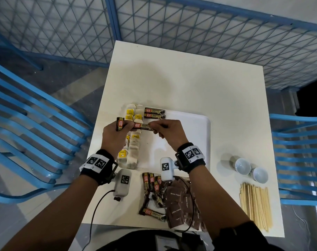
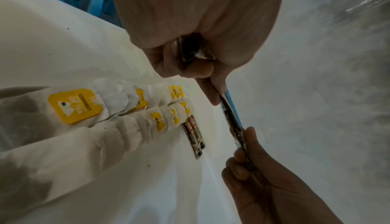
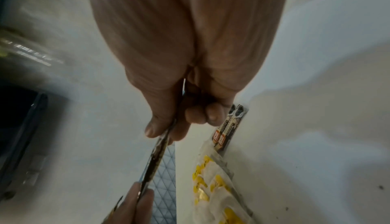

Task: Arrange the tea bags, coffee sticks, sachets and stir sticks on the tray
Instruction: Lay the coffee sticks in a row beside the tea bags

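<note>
**One coffee stick held between both hands above the tray**

A coffee stick (image 1: 142, 126) is pinched at its left end by the left hand (image 1: 116, 134) and at its right end by the right hand (image 1: 169, 132), thumb against curled fingers on each side, so that it is held level above the white tray (image 1: 195, 127). A second coffee stick (image 1: 120, 124) is gripped upright in the left fist, its top seen above the knuckles. Just beyond the held stick, two placed coffee sticks (image 1: 155, 113) are seen lying side by side on the far part of the tray. To their left, two rows of tea bags (image 1: 133, 142) with yellow tags are laid along the tray's left edge. Nearer the person, off the tray, a loose pile of coffee sticks (image 1: 153, 192) is found on the table (image 1: 181, 78), with brown sugar sachets (image 1: 179, 203) beside it. Farther right, a bundle of wooden stir sticks (image 1: 255, 205) is laid near two white cups (image 1: 251, 170).
</note>
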`<state>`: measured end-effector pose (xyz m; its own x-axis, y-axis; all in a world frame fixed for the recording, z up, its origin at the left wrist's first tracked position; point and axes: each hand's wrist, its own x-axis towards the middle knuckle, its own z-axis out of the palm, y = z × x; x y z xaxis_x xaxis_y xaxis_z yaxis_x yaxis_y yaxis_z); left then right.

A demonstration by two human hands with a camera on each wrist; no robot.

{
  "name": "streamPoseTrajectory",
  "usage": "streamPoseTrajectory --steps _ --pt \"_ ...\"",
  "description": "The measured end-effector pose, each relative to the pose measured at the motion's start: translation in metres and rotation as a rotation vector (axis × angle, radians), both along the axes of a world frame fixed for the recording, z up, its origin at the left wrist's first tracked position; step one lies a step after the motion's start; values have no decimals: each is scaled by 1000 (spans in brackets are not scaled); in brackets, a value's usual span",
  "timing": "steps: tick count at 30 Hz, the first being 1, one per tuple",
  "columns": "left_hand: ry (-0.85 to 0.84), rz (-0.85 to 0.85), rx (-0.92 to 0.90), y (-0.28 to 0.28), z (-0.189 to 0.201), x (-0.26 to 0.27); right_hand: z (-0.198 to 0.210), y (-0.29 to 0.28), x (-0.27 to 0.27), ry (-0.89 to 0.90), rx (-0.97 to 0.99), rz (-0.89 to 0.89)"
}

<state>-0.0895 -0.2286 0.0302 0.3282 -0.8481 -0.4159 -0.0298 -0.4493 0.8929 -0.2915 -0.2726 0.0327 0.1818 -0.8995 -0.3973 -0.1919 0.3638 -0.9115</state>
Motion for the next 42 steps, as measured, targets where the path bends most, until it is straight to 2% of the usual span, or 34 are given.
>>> streamPoseTrajectory --steps 2,4,8,10,12,16,21,23,27,30,36,42 --pt "0 0 11 -2 -1 1 -5 -1 -1 -9 9 8" --pt "-17 -2 17 -5 -2 2 -7 -3 2 59 -27 23" --pt "-41 4 22 -10 -5 5 -9 -6 9 387 -326 138" --pt "-46 -6 14 -12 -6 5 -10 -7 14 474 -487 248" --pt "-54 -15 9 -14 -8 6 -11 -11 19 510 -535 306" --pt "-89 -57 13 -17 -7 9 -18 -17 15 541 -501 261" --pt "-104 -60 54 -20 -7 16 -42 -19 -5 646 -362 133" --pt "-77 -54 81 -19 -10 19 -53 -16 -6 749 -353 139" --pt "86 -33 155 -17 -11 21 -70 -9 1 867 -395 146" --pt "97 -64 156 -17 -10 23 -74 -7 4 927 -414 140" --pt "100 -85 160 -16 -9 25 -75 -2 8 944 -444 110" --pt "95 -92 174 -15 -6 26 -74 -16 11 950 -383 154"
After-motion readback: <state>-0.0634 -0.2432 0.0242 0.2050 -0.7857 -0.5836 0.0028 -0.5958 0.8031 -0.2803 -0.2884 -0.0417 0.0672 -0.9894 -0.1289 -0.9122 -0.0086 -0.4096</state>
